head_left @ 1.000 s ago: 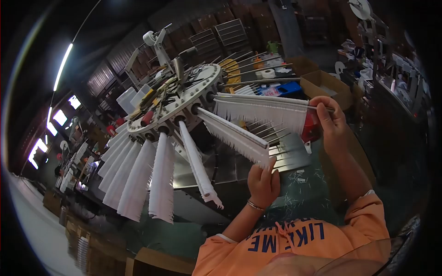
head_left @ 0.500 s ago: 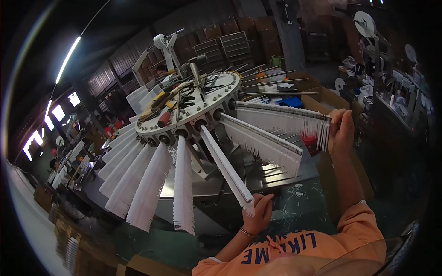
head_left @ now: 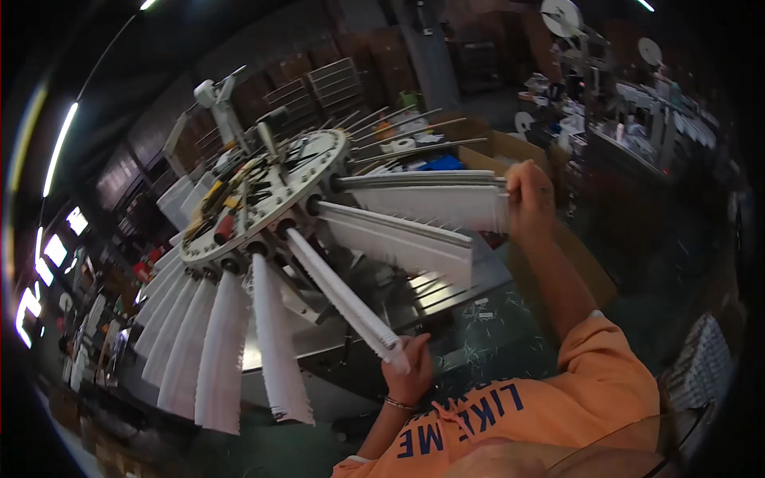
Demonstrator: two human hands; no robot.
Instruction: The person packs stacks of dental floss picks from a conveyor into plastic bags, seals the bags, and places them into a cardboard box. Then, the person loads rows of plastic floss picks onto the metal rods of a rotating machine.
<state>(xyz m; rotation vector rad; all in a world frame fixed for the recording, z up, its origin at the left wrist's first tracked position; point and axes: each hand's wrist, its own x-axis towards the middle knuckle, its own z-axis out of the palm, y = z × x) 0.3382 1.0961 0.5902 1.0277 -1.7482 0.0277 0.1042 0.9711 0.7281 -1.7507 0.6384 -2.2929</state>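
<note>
Compared with half a second ago, the wheel's white disc [head_left: 325,150] is appearing further left, and the turning of the head camera is probably causing this. The right hand [head_left: 530,195] is still keeping its fingers bent around the outer end of the right-hand bundle [head_left: 422,205], pinching it. The white pieces near this hand, which were hanging with gaps, are now looking like a more even sheet; for the work, this is suggesting a tidier end.

The left hand [head_left: 413,370] is staying at the lower tip of the narrow bundle [head_left: 343,292], whereas one second ago it was beside the middle bundle [head_left: 390,239]. Its fingers are curling and seem to be touching the tip, but they are too small and blurred here, so I cannot tell if they are pinching. The hands are therefore attending to two separate bundles, with the middle one hanging between them.

About the containers: an open-topped cardboard box [head_left: 518,146] is standing behind the right hand, and its inside is not showing clearly. A blue tray [head_left: 442,163] is lying beyond the right-hand bundle. The disc is carrying loose tools, including one with a red handle [head_left: 224,230].
</note>
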